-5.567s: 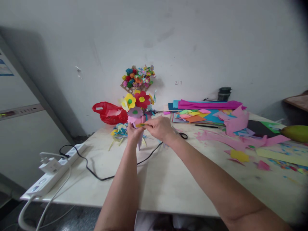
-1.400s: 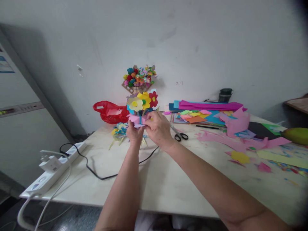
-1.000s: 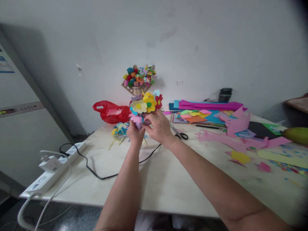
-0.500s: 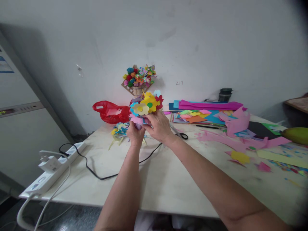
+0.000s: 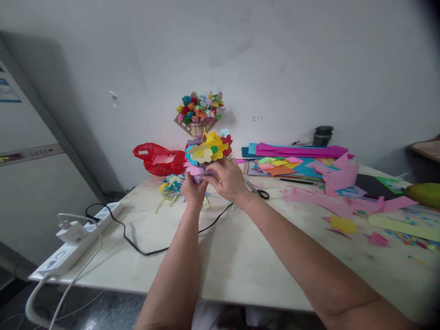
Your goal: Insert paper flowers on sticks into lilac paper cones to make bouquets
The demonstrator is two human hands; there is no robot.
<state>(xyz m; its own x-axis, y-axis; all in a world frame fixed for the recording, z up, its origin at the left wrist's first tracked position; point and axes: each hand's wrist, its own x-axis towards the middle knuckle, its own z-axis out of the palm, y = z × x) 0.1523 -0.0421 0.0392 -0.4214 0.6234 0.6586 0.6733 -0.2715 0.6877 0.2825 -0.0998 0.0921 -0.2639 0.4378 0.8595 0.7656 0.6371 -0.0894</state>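
Observation:
A bunch of paper flowers (image 5: 209,149) in yellow, cream, blue, red and pink is held up over the table. My left hand (image 5: 193,189) is closed around its lower part, where something purple shows. At the bunch's right underside, my right hand (image 5: 228,178) pinches a greyish-purple petal or paper flower between thumb and fingers. Its far fingers are partly hidden behind the blooms. Below and left of the bunch lie more cut paper flowers (image 5: 168,187) with strips. Scissors (image 5: 261,194) with black handles rest just beyond my right wrist.
A power strip (image 5: 82,238) and black cable (image 5: 147,253) run across the table's left side. A red plastic bag (image 5: 158,159) sits at the back. Coloured paper sheets (image 5: 302,150), pink scraps (image 5: 338,176) and a dark jar (image 5: 322,135) are on the right. A flower basket decoration (image 5: 197,128) hangs on the wall.
My right hand's fingers have shifted slightly at the bunch's underside, and the greyish-purple piece now shows more between them. My left hand keeps its hold.

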